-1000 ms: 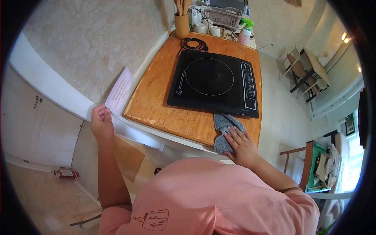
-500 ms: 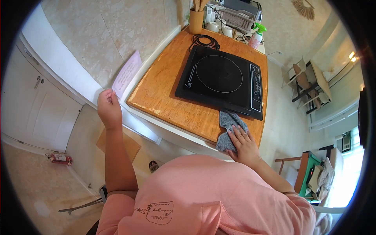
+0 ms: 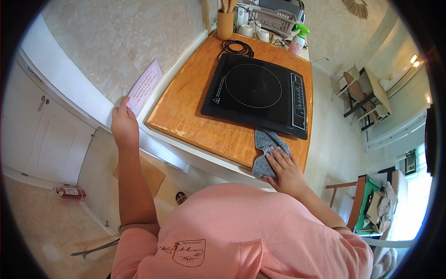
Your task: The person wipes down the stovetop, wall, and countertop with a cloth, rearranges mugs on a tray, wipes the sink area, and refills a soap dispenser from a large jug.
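Note:
My left hand [image 3: 125, 126] is at the wall side, its fingers closed on the lower corner of a pale lilac printed card [image 3: 145, 87] that leans against the wall. My right hand [image 3: 286, 170] lies flat with fingers slightly spread on a grey cloth [image 3: 263, 160], at the near right edge of the wooden countertop [image 3: 186, 123]. The cloth is bunched and its far end meets the front edge of a black induction cooktop [image 3: 254, 88]. The cooktop sits at an angle, its control panel on the right.
Behind the cooktop lie a coiled black cable [image 3: 236, 48], a utensil holder [image 3: 226, 25], white cups [image 3: 262, 35] and a green-topped spray bottle [image 3: 298, 39]. A grey basket [image 3: 276, 21] stands farther back. At the left is a white door [image 3: 44, 125].
The view has shifted slightly. My left fingers have straightened upward along the card's edge, and the card faces me a little more. My right hand stays on the cloth.

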Demonstrator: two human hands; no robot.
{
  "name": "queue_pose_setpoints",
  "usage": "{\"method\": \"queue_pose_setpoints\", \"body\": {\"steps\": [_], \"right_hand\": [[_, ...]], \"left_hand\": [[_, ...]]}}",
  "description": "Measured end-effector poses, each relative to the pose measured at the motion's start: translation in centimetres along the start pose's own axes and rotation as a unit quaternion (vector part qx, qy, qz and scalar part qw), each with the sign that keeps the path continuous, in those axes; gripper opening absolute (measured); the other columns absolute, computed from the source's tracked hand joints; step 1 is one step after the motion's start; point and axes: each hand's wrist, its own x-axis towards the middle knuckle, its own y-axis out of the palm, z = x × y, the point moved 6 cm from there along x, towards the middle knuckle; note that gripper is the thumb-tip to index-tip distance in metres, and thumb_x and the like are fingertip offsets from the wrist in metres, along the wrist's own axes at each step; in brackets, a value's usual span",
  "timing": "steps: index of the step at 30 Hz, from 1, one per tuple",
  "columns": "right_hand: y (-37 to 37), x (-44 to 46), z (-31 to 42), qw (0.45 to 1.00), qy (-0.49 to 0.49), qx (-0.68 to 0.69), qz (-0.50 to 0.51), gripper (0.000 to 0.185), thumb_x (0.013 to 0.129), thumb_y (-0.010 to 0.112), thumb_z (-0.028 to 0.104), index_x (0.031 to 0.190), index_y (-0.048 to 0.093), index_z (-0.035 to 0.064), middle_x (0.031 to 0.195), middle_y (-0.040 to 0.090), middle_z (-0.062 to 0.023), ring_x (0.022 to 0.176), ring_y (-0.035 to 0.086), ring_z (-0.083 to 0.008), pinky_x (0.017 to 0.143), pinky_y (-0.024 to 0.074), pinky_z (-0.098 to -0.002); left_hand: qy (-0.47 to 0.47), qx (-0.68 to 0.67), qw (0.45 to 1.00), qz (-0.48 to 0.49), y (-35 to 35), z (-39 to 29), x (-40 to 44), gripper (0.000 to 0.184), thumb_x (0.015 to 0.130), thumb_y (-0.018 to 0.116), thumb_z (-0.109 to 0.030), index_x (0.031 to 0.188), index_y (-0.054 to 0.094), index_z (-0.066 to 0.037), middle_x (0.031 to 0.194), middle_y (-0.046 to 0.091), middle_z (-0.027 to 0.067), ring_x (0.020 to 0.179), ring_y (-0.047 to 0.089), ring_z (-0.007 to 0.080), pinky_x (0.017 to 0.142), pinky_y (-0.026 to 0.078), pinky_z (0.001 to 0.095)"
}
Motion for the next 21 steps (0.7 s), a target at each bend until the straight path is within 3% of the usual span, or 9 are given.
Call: {"method": "queue_pose_setpoints", "body": {"steps": [7,11,14,16,21], "right_hand": [[0.0,0.0,0.0,1.000,0.004,0.000,0.004,0.070,0.091,0.057,0.049,0.147,0.041,0.0112,0.156,0.033,-0.0118,0.145,0.030,-0.0298,0.118,0.0211,-0.0482],[0.0,0.0,0.0,1.000,0.003,0.001,0.000,0.069,0.091,0.058,0.049,0.146,0.042,0.0105,0.155,0.035,-0.0122,0.144,0.031,-0.0303,0.118,0.0220,-0.0483],[-0.1,0.0,0.0,1.000,-0.001,0.000,-0.012,0.069,0.090,0.059,0.048,0.145,0.044,0.0102,0.154,0.036,-0.0125,0.143,0.033,-0.0306,0.117,0.0234,-0.0484],[-0.1,0.0,0.0,1.000,-0.002,-0.001,-0.017,0.069,0.090,0.060,0.048,0.145,0.044,0.0102,0.154,0.037,-0.0126,0.143,0.033,-0.0306,0.117,0.0239,-0.0485],[-0.1,0.0,0.1,1.000,-0.001,0.001,-0.021,0.068,0.090,0.061,0.048,0.145,0.045,0.0105,0.154,0.037,-0.0124,0.143,0.034,-0.0303,0.117,0.0245,-0.0484]], "left_hand": [[-0.031,0.107,0.989,0.096,-0.2,-0.4,0.3,0.042,0.090,0.061,-0.019,0.131,0.057,-0.019,0.115,0.063,0.0114,0.096,0.066,0.0329,0.079,0.054,0.0446],[-0.006,0.107,0.991,0.078,0.5,0.1,0.0,0.044,0.088,0.066,-0.022,0.131,0.058,-0.017,0.107,0.066,0.0119,0.094,0.066,0.0302,0.080,0.053,0.0435],[-0.030,0.140,0.980,0.136,1.5,0.2,-0.4,0.043,0.087,0.068,-0.024,0.129,0.060,-0.013,0.107,0.068,0.0127,0.095,0.067,0.0293,0.080,0.053,0.0426],[-0.034,0.127,0.978,0.161,2.6,0.8,-1.0,0.042,0.091,0.063,-0.025,0.130,0.058,-0.010,0.112,0.065,0.0148,0.100,0.065,0.0340,0.083,0.053,0.0440],[-0.016,0.129,0.978,0.162,3.7,1.5,-1.7,0.039,0.092,0.062,-0.024,0.127,0.060,-0.007,0.111,0.066,0.0153,0.099,0.065,0.0342,0.083,0.053,0.0440]]}}
